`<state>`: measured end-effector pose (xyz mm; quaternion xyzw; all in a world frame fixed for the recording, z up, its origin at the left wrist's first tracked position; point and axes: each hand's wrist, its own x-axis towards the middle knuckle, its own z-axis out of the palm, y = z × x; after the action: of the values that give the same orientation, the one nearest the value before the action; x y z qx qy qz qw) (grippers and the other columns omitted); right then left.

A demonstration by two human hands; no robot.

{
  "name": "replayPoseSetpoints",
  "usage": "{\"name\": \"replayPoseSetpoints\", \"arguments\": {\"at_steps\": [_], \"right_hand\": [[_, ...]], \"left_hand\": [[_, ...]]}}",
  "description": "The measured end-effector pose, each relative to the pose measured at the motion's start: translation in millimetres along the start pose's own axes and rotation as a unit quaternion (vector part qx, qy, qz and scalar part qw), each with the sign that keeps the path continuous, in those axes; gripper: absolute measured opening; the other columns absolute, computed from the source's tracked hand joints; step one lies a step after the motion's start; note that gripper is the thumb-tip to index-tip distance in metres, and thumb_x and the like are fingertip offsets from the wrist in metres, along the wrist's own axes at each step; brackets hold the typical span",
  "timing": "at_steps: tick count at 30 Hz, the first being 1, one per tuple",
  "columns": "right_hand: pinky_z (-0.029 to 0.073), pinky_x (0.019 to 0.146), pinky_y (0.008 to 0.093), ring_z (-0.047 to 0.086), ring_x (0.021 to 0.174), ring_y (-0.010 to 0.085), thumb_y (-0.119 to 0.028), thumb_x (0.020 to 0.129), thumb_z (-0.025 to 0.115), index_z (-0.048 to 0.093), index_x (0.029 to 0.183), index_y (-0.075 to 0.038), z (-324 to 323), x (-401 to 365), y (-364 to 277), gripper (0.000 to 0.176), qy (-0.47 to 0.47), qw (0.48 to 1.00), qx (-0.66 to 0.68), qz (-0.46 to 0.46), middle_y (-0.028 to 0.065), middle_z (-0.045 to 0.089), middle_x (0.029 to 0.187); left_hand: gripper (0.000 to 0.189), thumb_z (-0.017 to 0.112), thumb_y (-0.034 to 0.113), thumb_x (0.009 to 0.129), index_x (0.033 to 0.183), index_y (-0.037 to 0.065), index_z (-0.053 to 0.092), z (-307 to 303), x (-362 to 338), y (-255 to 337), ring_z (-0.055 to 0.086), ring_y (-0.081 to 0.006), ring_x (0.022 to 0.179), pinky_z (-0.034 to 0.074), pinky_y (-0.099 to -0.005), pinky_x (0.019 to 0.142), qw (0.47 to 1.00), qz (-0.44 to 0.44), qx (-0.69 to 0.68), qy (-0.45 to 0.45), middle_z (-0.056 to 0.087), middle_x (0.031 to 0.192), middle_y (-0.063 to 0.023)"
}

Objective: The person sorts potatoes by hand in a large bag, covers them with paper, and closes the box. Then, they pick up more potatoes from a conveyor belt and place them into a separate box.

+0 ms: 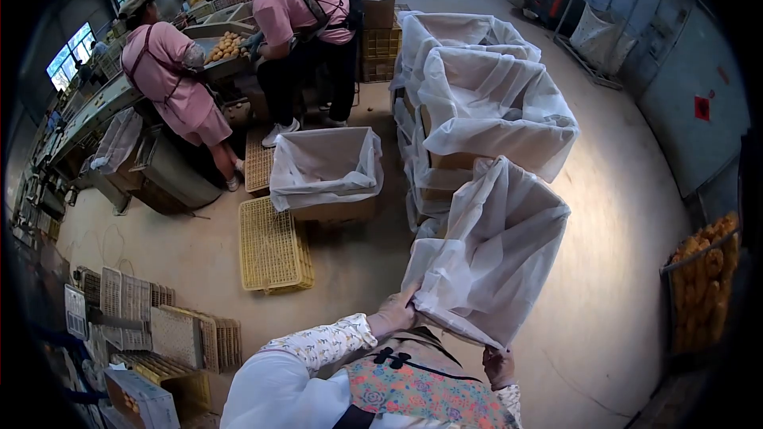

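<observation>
A box lined with white sheeting (509,254) is tilted in front of my body, its open top showing the creased liner. My left hand (395,312) is closed on the near left edge of this lined box. At its near right corner my right hand (498,365) is closed on the rim, with the fingers partly hidden. Just beyond stand stacked boxes with white liners (501,111). Another lined box (326,167) sits to the left of the stack.
Two co-workers in pink (171,71) (298,8) stand at a sorting line with round orange produce (226,48). Yellow crates (270,246) lie on the floor; more crates (151,310) are at lower left. A filled container (703,286) stands at right.
</observation>
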<state>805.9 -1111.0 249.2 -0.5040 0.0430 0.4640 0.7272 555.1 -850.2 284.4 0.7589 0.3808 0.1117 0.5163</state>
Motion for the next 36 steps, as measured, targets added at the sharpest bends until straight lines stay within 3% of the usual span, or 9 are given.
{"name": "replayPoseSetpoints", "arguments": {"at_steps": [8,9,10,12,22,27,30,31,36], "right_hand": [[0.049,0.063,0.0329,0.063,0.072,0.0190,-0.037,0.087,0.061,0.064,0.096,-0.011,40.9,44.7,-96.2,0.027,0.043,0.924,-0.380,-0.029,0.0023,0.067,0.088],[0.049,0.063,0.0346,0.064,0.072,0.0204,-0.036,0.086,0.062,0.066,0.095,-0.009,33.4,65.2,-92.6,0.028,0.013,0.888,-0.459,-0.032,0.0034,0.067,0.087],[0.051,0.065,0.0383,0.067,0.076,0.0253,-0.027,0.076,0.067,0.068,0.091,-0.001,10.8,95.2,-83.3,0.030,-0.020,0.702,-0.677,-0.219,0.0116,0.069,0.083],[0.052,0.068,0.0397,0.068,0.076,0.0306,-0.021,0.069,0.066,0.069,0.088,0.003,55.0,64.5,-92.5,0.031,0.094,0.762,-0.623,-0.151,0.0203,0.069,0.078],[0.052,0.073,0.0460,0.067,0.078,0.0401,-0.029,0.071,0.066,0.069,0.088,-0.002,123.5,-7.0,-79.4,0.032,-0.111,0.676,-0.710,-0.163,0.0225,0.068,0.078],[0.051,0.077,0.0463,0.066,0.083,0.0409,-0.035,0.074,0.066,0.068,0.092,-0.002,191.4,19.4,-15.4,0.037,-0.210,0.603,-0.744,-0.197,0.0248,0.067,0.085],[0.050,0.081,0.0472,0.064,0.091,0.0414,-0.036,0.077,0.063,0.067,0.099,-0.004,251.1,12.7,28.2,0.039,-0.277,0.556,-0.763,-0.180,0.0258,0.066,0.091],[0.050,0.081,0.0476,0.063,0.092,0.0415,-0.035,0.078,0.063,0.066,0.102,-0.004,267.4,15.7,44.0,0.039,-0.316,0.547,-0.752,-0.187,0.0260,0.066,0.092],[0.049,0.082,0.0494,0.064,0.089,0.0412,-0.024,0.079,0.061,0.061,0.115,-0.008,371.0,-3.2,94.4,0.040,-0.430,0.466,-0.716,-0.291,0.0238,0.066,0.087]], "left_hand": [[0.062,0.052,0.008,0.089,0.147,0.017,0.031,23.7,-14.4,-31.5,0.065,-0.0307,0.100,0.051,-0.0397,0.086,0.997,0.010,-0.077,-0.005,0.064,0.111,-0.0213],[0.063,0.052,0.007,0.089,0.147,0.018,0.031,29.2,-16.6,-33.6,0.063,-0.0320,0.105,0.050,-0.0397,0.089,0.997,0.013,-0.078,0.024,0.062,0.116,-0.0215],[0.064,0.051,0.006,0.089,0.148,0.019,0.030,34.5,-19.7,-35.0,0.061,-0.0333,0.109,0.049,-0.0398,0.091,0.995,0.016,-0.080,0.054,0.059,0.122,-0.0218],[0.064,0.051,0.005,0.089,0.148,0.017,0.030,37.9,-28.8,-27.7,0.058,-0.0324,0.115,0.048,-0.0386,0.094,0.983,0.005,-0.135,0.125,0.055,0.130,-0.0208],[0.055,0.058,0.008,0.091,0.142,0.000,0.039,48.8,-231.8,-96.6,0.059,-0.0228,0.109,0.047,-0.0350,0.094,0.823,-0.196,-0.500,0.183,0.059,0.125,-0.0128],[0.044,0.050,0.014,0.097,0.138,0.001,0.042,84.6,-273.1,-177.7,0.054,-0.0276,0.117,0.044,-0.0369,0.099,0.938,-0.102,-0.133,0.302,0.055,0.129,-0.0135],[0.044,0.039,0.027,0.103,0.139,0.004,0.041,37.3,-289.1,-118.8,0.052,-0.0255,0.121,0.042,-0.0360,0.101,0.900,-0.135,-0.204,0.362,0.049,0.138,-0.0117],[0.049,0.030,0.038,0.104,0.140,0.006,0.042,36.4,-292.6,-130.8,0.052,-0.0232,0.120,0.042,-0.0338,0.101,0.809,-0.149,-0.394,0.411,0.050,0.136,-0.0091],[0.056,0.027,0.044,0.104,0.146,0.008,0.035,-34.7,-329.2,-126.8,0.052,-0.0202,0.122,0.043,-0.0350,0.100,0.825,-0.187,-0.367,0.387,0.049,0.138,-0.0080]]}}
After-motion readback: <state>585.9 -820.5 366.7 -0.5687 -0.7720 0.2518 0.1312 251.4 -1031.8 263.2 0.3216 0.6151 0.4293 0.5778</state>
